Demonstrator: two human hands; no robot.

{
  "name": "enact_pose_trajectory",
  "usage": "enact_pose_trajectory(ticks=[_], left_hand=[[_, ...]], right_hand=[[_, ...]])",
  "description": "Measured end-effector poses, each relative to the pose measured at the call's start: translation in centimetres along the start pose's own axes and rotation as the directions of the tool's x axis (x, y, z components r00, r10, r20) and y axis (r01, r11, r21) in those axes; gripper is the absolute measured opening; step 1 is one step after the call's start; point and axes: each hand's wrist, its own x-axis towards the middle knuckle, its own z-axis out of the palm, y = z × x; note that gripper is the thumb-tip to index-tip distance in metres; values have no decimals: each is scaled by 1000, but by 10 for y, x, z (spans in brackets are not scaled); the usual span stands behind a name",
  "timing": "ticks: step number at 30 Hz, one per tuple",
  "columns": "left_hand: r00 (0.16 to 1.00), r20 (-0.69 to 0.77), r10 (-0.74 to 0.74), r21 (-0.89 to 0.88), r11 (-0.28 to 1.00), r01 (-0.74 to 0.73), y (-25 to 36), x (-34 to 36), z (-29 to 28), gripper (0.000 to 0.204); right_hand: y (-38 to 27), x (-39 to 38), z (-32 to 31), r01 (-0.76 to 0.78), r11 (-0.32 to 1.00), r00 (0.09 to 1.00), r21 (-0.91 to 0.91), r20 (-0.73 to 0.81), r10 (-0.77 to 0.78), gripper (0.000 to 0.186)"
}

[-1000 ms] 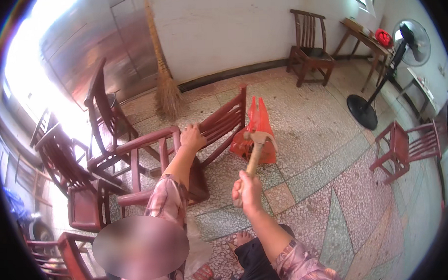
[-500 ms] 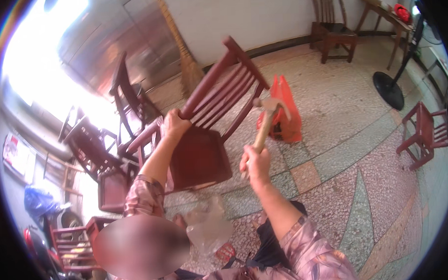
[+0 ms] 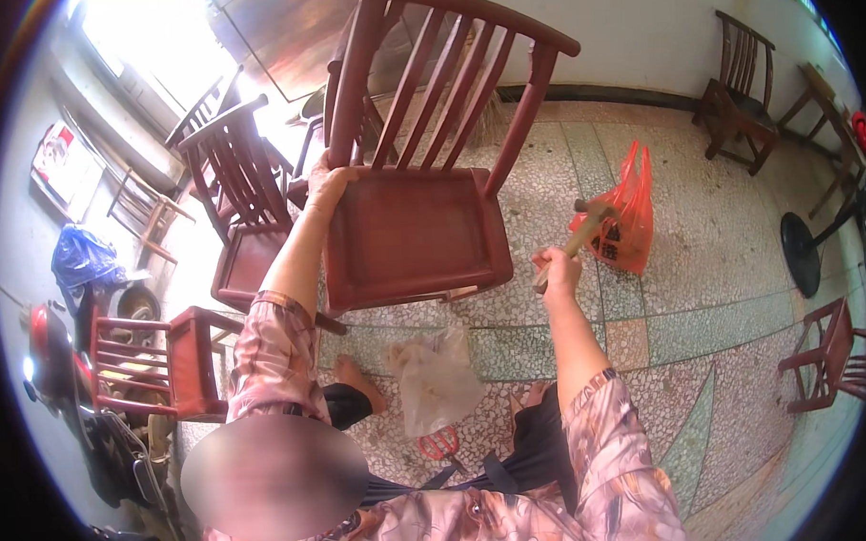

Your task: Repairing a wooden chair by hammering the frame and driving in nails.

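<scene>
A dark red wooden chair (image 3: 418, 238) with a slatted back stands in front of me, its seat facing up. My left hand (image 3: 327, 186) grips it where the left back post meets the seat; part of the fingers is hidden behind the post. Off to the right, my right hand (image 3: 559, 266) is closed round the wooden handle of a hammer (image 3: 584, 229), whose head points up and away. Past the hammer's head, a red plastic bag (image 3: 638, 211) sits on the floor with something dark inside.
More wooden chairs (image 3: 251, 262) crowd the left, one lying tipped (image 3: 196, 365). A clear plastic bag (image 3: 437, 380) lies between my feet. At right are a small chair (image 3: 822, 357), a black fan base (image 3: 801, 255) and a chair by the wall (image 3: 740, 107). A motor scooter (image 3: 85, 407) is far left.
The chair has swung from a tilt to nearly straight, its seat now squarer to me. My right hand has moved right with the hammer, away from the chair. The view has shifted.
</scene>
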Motion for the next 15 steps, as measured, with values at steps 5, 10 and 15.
enact_pose_trajectory(ticks=[5, 10, 15], left_hand=[[990, -90, 112, 55, 993, -107, -44, 9, -30, 25], [974, -207, 93, 98, 992, -74, -33, -9, -25, 29], [975, -191, 113, 3, 993, -115, -42, -11, -48, 32]], right_hand=[[56, -5, 38, -78, 893, 996, -442, 4, 89, 24], [79, 24, 36, -117, 894, 990, -433, 25, 142, 27], [75, 9, 50, -242, 903, 952, -354, 93, 291, 21]])
